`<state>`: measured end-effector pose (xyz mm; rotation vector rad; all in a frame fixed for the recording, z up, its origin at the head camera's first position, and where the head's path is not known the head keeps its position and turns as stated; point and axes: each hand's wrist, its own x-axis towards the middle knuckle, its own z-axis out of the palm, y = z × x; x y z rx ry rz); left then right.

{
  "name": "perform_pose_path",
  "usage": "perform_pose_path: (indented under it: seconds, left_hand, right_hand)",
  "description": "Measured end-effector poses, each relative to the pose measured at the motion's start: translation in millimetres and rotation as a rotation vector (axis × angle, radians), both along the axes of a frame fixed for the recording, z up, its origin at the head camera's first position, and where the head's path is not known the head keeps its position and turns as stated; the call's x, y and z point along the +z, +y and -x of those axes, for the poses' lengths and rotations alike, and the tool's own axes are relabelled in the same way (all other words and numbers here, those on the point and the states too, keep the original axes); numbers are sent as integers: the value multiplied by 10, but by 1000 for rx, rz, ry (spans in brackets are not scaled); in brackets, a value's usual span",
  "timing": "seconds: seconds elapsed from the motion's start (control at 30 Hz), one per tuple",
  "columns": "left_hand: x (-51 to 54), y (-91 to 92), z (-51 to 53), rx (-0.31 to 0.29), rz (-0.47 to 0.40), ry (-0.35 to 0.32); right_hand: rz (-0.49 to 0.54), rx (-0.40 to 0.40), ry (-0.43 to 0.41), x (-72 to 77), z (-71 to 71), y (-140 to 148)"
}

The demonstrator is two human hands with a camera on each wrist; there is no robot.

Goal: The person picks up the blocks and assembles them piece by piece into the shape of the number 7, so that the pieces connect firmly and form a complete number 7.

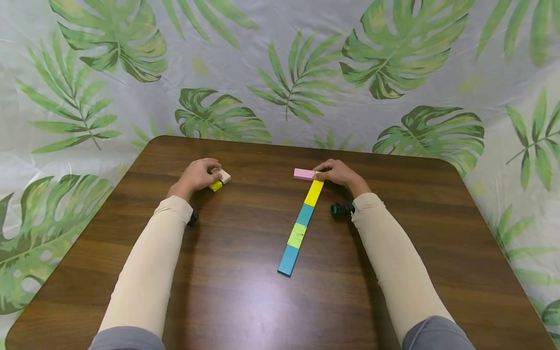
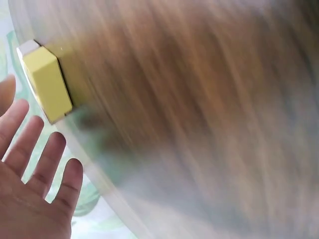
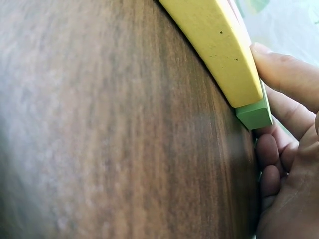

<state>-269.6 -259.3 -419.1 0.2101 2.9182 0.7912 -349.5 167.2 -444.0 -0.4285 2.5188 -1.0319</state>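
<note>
On the left of the table, my left hand (image 1: 199, 175) is at a yellow block (image 1: 216, 185) and a beige block (image 1: 225, 176) lying side by side. Its fingers look straight and spread in the left wrist view, beside the yellow block (image 2: 49, 84); whether they touch it I cannot tell. My right hand (image 1: 340, 174) pinches a small green block (image 3: 256, 117) at the far end of a row, mostly covered by fingers in the head view. A yellow block (image 1: 314, 193) adjoins it, and a pink block (image 1: 304, 174) lies crosswise to its left.
Nearer me the row continues with a blue block (image 1: 305, 215), a light green block (image 1: 297, 236) and another blue block (image 1: 288, 261). The brown wooden table (image 1: 227, 262) has rounded far corners. A leaf-patterned curtain (image 1: 297, 78) hangs behind it.
</note>
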Motion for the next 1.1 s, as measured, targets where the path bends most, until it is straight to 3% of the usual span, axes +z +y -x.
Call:
perform_pose_path:
  seconds: [0.13,0.73,1.0,1.1]
  left_hand:
    - [11,63,23,14,21,-32]
    - [38,138,40,36,3,-47]
    - [74,278,107,114,68,-64]
    - [58,311,127,105,70,-58]
  right_hand:
    - [-10,3,6,3,-3,-4]
    - [-12,2,7,8,9,41]
    - [-23,20,11,32,-2,38]
    - [-24,31,6,9,-2,16]
